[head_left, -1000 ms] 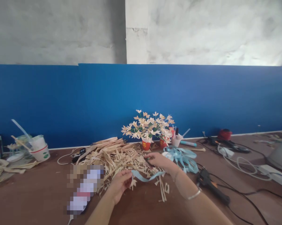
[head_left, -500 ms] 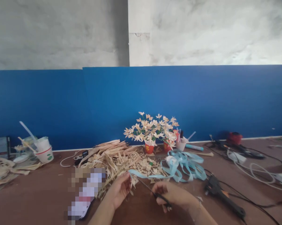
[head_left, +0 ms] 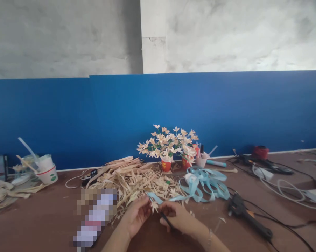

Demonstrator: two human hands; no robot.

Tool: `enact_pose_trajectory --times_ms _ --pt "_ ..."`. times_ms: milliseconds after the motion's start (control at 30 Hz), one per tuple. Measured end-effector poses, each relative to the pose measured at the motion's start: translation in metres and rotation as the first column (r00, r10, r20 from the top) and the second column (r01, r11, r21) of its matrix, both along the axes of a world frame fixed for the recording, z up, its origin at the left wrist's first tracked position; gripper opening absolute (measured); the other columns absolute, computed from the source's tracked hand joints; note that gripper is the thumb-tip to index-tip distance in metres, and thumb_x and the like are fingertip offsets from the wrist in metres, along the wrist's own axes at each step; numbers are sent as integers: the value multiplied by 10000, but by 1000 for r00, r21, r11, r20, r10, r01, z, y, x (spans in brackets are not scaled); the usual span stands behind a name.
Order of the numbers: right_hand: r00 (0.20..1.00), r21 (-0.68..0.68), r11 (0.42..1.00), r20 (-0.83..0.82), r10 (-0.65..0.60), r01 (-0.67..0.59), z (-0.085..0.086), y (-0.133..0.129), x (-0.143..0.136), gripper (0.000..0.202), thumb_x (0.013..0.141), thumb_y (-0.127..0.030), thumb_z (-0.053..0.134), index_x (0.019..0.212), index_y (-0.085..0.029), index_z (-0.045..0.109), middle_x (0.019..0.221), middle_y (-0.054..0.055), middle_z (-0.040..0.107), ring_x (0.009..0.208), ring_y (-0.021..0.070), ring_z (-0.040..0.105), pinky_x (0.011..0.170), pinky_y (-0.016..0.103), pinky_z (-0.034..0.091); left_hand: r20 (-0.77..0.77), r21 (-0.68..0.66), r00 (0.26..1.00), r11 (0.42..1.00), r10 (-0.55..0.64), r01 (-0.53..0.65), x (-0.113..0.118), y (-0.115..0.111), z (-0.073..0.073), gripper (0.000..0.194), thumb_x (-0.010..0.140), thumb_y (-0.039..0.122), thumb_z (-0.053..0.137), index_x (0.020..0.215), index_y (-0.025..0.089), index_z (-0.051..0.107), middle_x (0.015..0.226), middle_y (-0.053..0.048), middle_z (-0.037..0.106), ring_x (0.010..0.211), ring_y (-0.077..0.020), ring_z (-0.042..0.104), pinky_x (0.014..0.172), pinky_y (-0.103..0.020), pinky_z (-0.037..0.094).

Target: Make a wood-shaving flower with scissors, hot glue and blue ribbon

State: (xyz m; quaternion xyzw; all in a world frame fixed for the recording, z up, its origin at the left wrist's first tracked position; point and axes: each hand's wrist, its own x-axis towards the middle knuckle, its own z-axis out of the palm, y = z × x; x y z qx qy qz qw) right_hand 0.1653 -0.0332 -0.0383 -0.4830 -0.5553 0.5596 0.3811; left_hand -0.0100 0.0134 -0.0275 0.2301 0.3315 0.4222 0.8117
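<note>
My left hand [head_left: 140, 216] pinches the end of a light blue ribbon [head_left: 154, 197], and a small cream flower [head_left: 154, 206] shows beside its fingertips. Close on the right, my right hand [head_left: 173, 217] is closed around a black-handled tool [head_left: 167, 221], which looks like scissors; its tip is hidden between the hands. The ribbon runs behind my right hand to a loose blue heap [head_left: 206, 183]. Beyond both hands lies a pile of dry straw-coloured husk pieces [head_left: 139, 180].
Cream flowers stand in red pots [head_left: 166, 165] at the back. A black glue gun [head_left: 249, 217] with cables lies right. A blurred phone [head_left: 96, 218] is left, and a white cup [head_left: 48, 174] stands farther left. A pen cup [head_left: 201, 161] is near the pots.
My right hand has moved left, close to my left hand, and the long metal part of the tool no longer shows. The cream flower is now more visible between the hands.
</note>
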Motion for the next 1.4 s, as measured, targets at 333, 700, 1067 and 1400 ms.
enact_pose_trajectory --times_ms 333,700,1067,1400 --pt "999 143 989 -42 -33 39 10 -6 -6 205 617 -184 682 775 -156 554 589 -66 483 490 41 399 438 140 328 8 56 1000 998 -23 23 2 -2 -1 121 663 123 701 707 127 588 641 4 621 587 -85 593 580 -186 463" --pt "964 120 992 -259 61 -31 3 -2 -10 285 621 -320 725 762 -159 536 603 -70 470 411 12 365 355 125 316 68 161 997 987 -18 7 8 -14 11 261 655 199 708 893 161 608 672 35 561 550 -53 513 458 -156 327" --pt "962 76 997 -270 46 -26 10 -7 -12 317 600 -321 737 764 -162 518 602 -72 463 426 22 373 374 138 334 151 220 988 975 -8 -26 11 -13 5 141 674 198 694 718 147 571 671 17 583 614 -86 540 608 -219 409" --pt "974 102 995 -225 39 -17 13 -8 -11 327 611 -351 733 794 -159 542 605 -63 439 486 46 344 398 148 294 108 220 993 975 -43 18 8 -12 4 108 681 162 686 667 139 581 621 20 566 592 -84 526 596 -218 406"
